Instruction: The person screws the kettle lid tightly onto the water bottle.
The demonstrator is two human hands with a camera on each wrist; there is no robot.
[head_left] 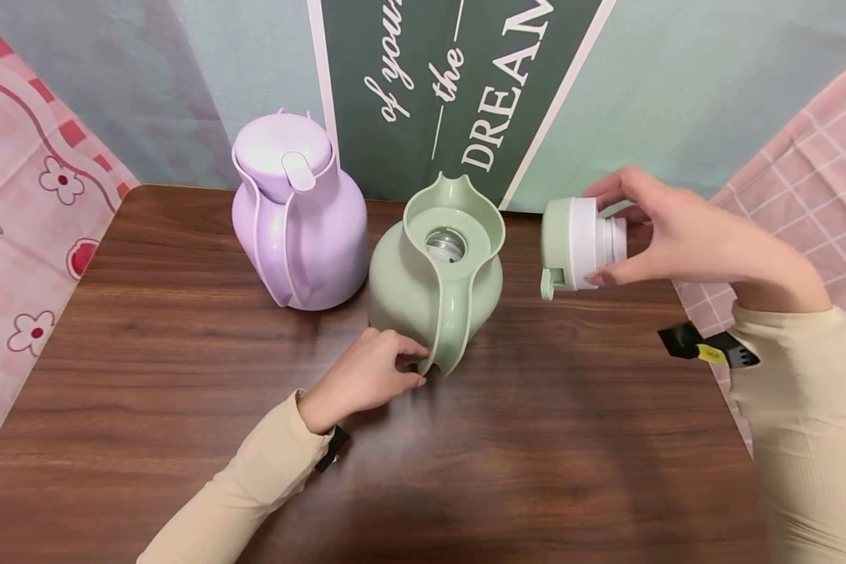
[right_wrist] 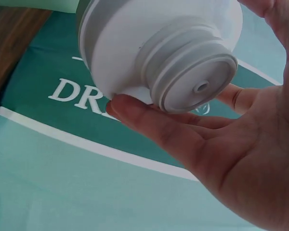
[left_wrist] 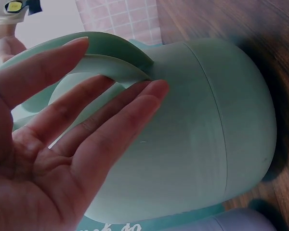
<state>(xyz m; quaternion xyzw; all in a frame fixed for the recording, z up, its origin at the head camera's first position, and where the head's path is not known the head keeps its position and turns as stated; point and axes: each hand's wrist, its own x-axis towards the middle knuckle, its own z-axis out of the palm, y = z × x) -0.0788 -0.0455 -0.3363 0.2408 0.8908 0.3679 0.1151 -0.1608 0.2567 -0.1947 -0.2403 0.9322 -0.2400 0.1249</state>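
Note:
A green vacuum jug (head_left: 395,274) stands upright on the table, its mouth uncovered and a shiny inner neck showing. Beside the lower end of its handle (head_left: 454,313) is my left hand (head_left: 370,372). In the left wrist view that hand's fingers (left_wrist: 120,130) are extended, with fingertips right by the handle and the jug's body. To the right of the jug, my right hand (head_left: 684,235) holds the jug's lid (head_left: 557,243) in the air, tipped on its side. Thumb and fingers grip the white lower part; the threaded plug (right_wrist: 197,77) faces back towards the palm.
A closed lilac vacuum jug (head_left: 324,235) stands to the left of the green one. Behind both hangs a green cloth (head_left: 677,94) with white lettering. Pink patterned cloths (head_left: 35,196) border the brown wooden table (head_left: 536,454) at both sides.

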